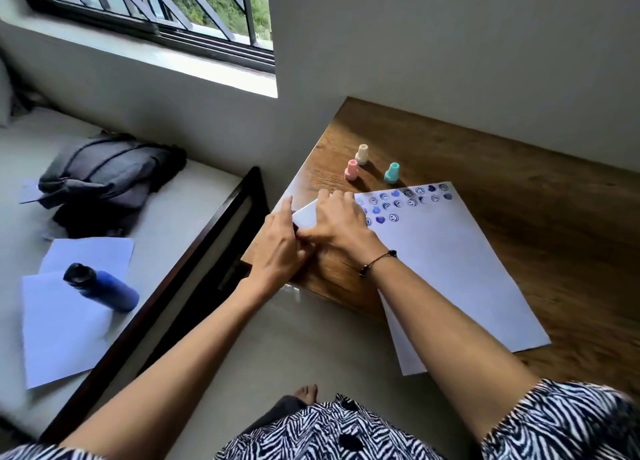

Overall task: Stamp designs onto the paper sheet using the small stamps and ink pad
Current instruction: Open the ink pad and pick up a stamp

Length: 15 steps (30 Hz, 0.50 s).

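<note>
I have both hands, left (282,248) and right (341,222), with a grip closed on the white ink pad (306,213). Just right of it, the paper sheet (446,251) has only its top rows stamped, so most is left.

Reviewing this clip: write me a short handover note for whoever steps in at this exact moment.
Left hand and right hand are both on the white ink pad case at the desk's left edge; whether it is being opened or closed cannot be told.
Cream stamp, pink stamp and teal stamp stand upright behind the paper sheet.
Done: about three rows of blue prints along the sheet's far edge.
Left: most of the sheet is blank.
</note>
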Available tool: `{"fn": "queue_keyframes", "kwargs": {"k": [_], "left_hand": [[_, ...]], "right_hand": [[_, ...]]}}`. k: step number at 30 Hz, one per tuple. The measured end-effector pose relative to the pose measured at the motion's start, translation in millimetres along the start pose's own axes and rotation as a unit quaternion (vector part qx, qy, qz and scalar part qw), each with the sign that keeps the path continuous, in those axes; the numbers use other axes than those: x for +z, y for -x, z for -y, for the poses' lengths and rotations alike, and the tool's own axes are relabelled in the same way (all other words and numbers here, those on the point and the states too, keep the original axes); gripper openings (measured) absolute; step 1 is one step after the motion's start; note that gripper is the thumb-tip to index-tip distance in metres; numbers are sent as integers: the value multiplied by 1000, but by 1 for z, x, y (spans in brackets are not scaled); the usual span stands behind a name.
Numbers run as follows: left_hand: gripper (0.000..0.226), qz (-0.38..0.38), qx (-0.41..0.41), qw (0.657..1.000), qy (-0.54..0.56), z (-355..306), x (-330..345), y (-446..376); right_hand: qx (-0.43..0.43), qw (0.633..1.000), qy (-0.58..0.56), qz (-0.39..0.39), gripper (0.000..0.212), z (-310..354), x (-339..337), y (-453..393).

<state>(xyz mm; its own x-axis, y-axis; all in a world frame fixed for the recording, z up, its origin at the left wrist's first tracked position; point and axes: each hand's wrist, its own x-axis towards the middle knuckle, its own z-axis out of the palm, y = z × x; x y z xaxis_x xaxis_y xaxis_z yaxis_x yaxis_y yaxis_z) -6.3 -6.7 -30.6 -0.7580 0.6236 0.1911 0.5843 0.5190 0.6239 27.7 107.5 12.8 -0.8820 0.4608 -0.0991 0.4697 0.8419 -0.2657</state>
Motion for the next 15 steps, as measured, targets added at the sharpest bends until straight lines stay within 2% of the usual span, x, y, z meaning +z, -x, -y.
{"fn": "queue_keyframes", "kwargs": {"k": [4,6,7,8,9,10,11,12,13,15], "left_hand": [[90,-9,7,1000,7,3,-1,1],[94,-1,8,1000,4,6,-2,1],[95,5,8,1000,2,7,-4,0],[95,9,7,1000,1,8,-5,0],[95,11,7,1000,0,8,-7,0],[95,14,9,1000,1,9,-8,-1],[94,17,13,1000,2,9,-9,-1],[93,20,16,1000,3,10,-9,-2],[93,23,17,1000,5,11,-9,-2],[93,27,16,999,10,12,-10,-2]], "right_hand": [[6,998,-57,17,69,-9,-12,-2],[35,981,-190,27,52,-15,-25,-1],[53,951,-303,44,39,-19,-31,2],[69,898,-430,60,25,-24,-37,8],[91,829,-546,80,17,-30,-41,15],[117,747,-646,108,21,-38,-42,22],[137,670,-717,135,37,-47,-40,30],[148,616,-758,158,53,-55,-36,39],[152,580,-781,175,64,-61,-31,47],[164,545,-798,198,78,-69,-21,63]]}}
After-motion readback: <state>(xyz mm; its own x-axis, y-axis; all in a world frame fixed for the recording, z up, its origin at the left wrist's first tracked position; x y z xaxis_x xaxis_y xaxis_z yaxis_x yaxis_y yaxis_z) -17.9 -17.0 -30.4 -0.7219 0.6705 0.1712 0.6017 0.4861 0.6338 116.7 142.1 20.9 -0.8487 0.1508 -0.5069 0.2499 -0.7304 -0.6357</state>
